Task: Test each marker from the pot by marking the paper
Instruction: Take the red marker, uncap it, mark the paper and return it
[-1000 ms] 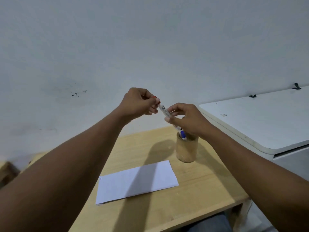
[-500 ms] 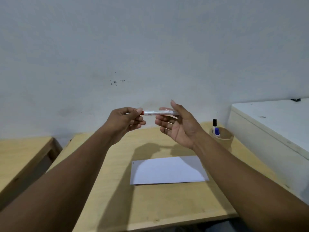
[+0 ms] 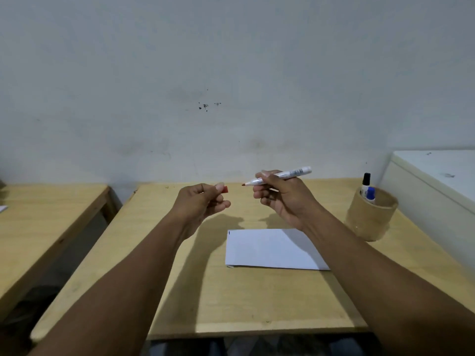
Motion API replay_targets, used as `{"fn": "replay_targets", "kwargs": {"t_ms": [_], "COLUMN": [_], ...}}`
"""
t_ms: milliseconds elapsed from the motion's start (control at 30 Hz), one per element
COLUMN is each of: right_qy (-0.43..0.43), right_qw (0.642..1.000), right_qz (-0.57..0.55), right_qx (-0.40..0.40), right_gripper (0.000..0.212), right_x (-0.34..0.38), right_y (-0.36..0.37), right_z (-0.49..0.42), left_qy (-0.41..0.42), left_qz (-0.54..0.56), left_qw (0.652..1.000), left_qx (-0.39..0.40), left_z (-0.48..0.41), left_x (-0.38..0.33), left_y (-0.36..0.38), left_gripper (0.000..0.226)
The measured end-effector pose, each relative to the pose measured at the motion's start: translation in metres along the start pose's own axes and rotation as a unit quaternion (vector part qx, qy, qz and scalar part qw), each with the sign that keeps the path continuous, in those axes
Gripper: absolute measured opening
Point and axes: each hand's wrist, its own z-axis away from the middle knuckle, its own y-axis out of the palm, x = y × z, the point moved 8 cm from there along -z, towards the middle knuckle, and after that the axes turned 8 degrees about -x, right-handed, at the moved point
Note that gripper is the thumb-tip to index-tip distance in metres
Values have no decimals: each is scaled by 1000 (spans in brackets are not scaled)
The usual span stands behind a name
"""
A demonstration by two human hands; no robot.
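Note:
My right hand (image 3: pixel 280 196) grips a white marker (image 3: pixel 288 174), uncapped, its red tip pointing left above the table. My left hand (image 3: pixel 200 201) pinches the small red cap (image 3: pixel 225 189) a short gap away from that tip. Both hands hover above and behind the white paper (image 3: pixel 270 249), which lies flat on the wooden table (image 3: pixel 231 299) and bears one small dark mark at its top left corner. At the right stands a round cardboard pot (image 3: pixel 370 217) with a black-capped marker (image 3: pixel 365 182) and a blue-capped marker (image 3: pixel 370 194) in it.
A white cabinet (image 3: pixel 437 176) stands against the table's right side, close behind the pot. A second wooden table (image 3: pixel 38 222) sits to the left across a narrow gap. A plain wall runs along the back edge.
The marker's red cap has come off: my left hand pulled it away leftward while my right hand closed on the barrel. The view shifted, so the pot now sits further right.

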Motion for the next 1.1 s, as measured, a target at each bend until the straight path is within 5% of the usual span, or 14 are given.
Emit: {"fn": "replay_targets", "kwargs": {"t_ms": [333, 533, 1100], "right_qy": [-3, -13, -34], "right_qw": [985, 973, 964], "right_qz": [168, 218, 257], "right_qx": [-51, -76, -58], "right_gripper": [7, 9, 12], "right_x": [-60, -95, -105], "right_y": [2, 3, 0], "right_z": [-3, -6, -9], "left_qy": [24, 34, 63], "left_qz": [-147, -106, -217], "left_qw": [987, 990, 969], "left_qx": [-66, -87, -100], "left_z": [-4, 2, -18], "left_x": [37, 52, 62], "left_y": [-38, -39, -54], "left_gripper": [19, 21, 19]}}
